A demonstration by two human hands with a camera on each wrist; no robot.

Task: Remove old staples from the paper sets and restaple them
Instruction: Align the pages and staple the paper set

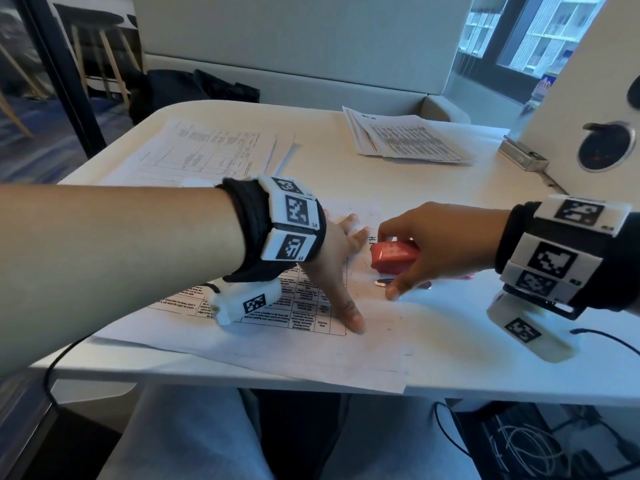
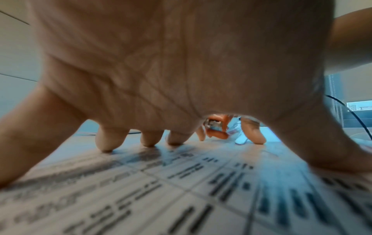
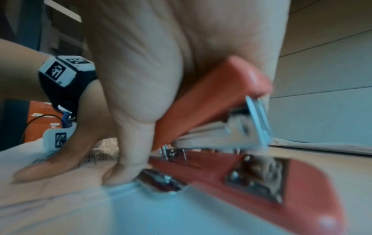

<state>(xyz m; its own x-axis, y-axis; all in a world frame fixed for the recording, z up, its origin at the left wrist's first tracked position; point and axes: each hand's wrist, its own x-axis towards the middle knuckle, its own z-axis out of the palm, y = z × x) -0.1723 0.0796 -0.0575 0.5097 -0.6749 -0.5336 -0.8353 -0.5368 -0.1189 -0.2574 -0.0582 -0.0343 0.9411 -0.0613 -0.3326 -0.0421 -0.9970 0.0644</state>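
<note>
A printed paper set [image 1: 304, 327] lies at the near edge of the white table [image 1: 485, 368]. My left hand [image 1: 343, 261] is spread flat on it, fingertips [image 2: 106, 143] pressing the sheet [image 2: 181, 190] down. My right hand [image 1: 433, 251] grips a red stapler [image 1: 394, 256] at the set's right side, fingers over its top and thumb touching the paper. In the right wrist view the stapler [image 3: 221, 143] stands with its arm raised above the red base. In the left wrist view the stapler [image 2: 217, 130] shows small beyond my fingers.
A paper set with tables [image 1: 207, 150] lies at the back left, and a fanned stack of printed sheets [image 1: 405, 136] at the back right. A white panel with a round port [image 1: 606, 147] rises on the right. Cables [image 1: 606, 337] trail off the near edge.
</note>
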